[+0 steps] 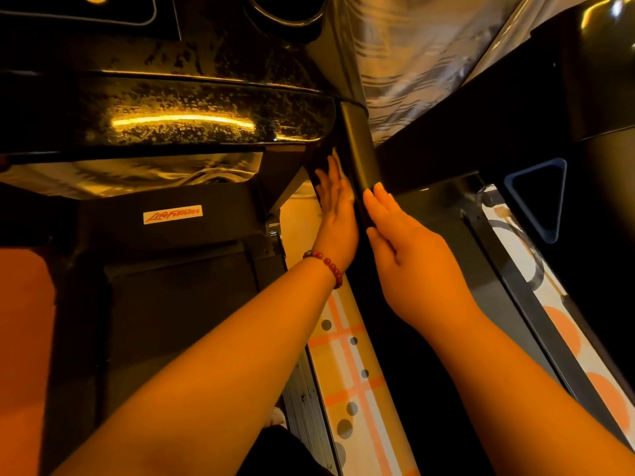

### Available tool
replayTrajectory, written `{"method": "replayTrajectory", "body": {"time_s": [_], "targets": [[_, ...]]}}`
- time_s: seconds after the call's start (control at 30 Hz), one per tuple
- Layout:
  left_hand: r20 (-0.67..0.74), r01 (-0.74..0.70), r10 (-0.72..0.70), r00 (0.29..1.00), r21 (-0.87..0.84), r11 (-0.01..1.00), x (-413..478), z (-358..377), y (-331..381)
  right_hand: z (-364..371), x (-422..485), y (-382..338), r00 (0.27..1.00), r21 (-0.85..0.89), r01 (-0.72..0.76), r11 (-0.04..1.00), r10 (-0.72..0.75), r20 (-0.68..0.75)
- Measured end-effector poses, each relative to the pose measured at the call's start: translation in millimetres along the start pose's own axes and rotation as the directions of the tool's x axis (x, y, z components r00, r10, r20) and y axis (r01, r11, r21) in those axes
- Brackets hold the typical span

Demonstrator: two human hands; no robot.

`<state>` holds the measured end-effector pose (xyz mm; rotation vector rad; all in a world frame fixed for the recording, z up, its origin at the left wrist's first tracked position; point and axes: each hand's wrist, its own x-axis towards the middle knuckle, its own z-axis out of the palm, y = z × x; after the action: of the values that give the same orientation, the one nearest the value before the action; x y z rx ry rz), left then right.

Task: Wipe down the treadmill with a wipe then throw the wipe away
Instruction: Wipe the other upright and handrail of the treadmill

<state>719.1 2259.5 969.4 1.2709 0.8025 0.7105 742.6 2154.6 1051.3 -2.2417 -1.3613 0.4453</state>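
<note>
A: The hands?
B: Left hand (335,207), fingers straight, presses flat on the dark upright post (360,156) of the glossy black treadmill (206,108). Right hand (405,242), likewise flat, touches the post's other side.
A: The thin pale wipe (349,198)?
B: Perhaps that sliver under the left palm.

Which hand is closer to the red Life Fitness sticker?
Left. The left hand lies flat on the treadmill post, to the right of the Life Fitness sticker. The right hand is beyond the post, farther right.
</note>
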Motion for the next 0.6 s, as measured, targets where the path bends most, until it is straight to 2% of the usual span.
{"method": "replayTrajectory", "body": {"time_s": [0.07,0.17,0.27,0.37,0.5,0.6], "targets": [[0.046,-0.05,0.05,0.998,0.006,0.999,-10.4,-1.6,-9.1,0.2,-0.2,-0.1,1.0,-0.003,0.003,1.0,-0.003,-0.001],[0.068,-0.055,0.052,0.996,0.044,0.997,-9.5,-3.0,-9.3,-0.2,-0.3,-0.1,1.0,-0.012,0.011,1.0,-0.011,0.002],[-0.009,0.002,-0.003,1.0,-0.047,0.999,9.8,-2.3,5.3,-0.5,-0.4,0.7,1.0,-0.005,0.004,1.0,-0.004,0.0],[-0.031,0.002,-0.003,1.0,-0.024,1.0,12.0,0.6,2.2,-0.2,-0.1,1.6,1.0,0.004,-0.001,1.0,0.001,-0.005],[0.069,-0.064,0.059,0.996,0.074,0.995,-13.4,1.2,-27.8,-0.5,0.2,3.3,1.0,0.015,0.006,1.0,-0.007,0.025],[0.092,-0.074,0.068,0.993,0.061,0.995,-12.0,0.4,-25.5,-8.7,1.1,4.0,0.997,0.005,0.03,1.0,-0.03,0.066]]}}
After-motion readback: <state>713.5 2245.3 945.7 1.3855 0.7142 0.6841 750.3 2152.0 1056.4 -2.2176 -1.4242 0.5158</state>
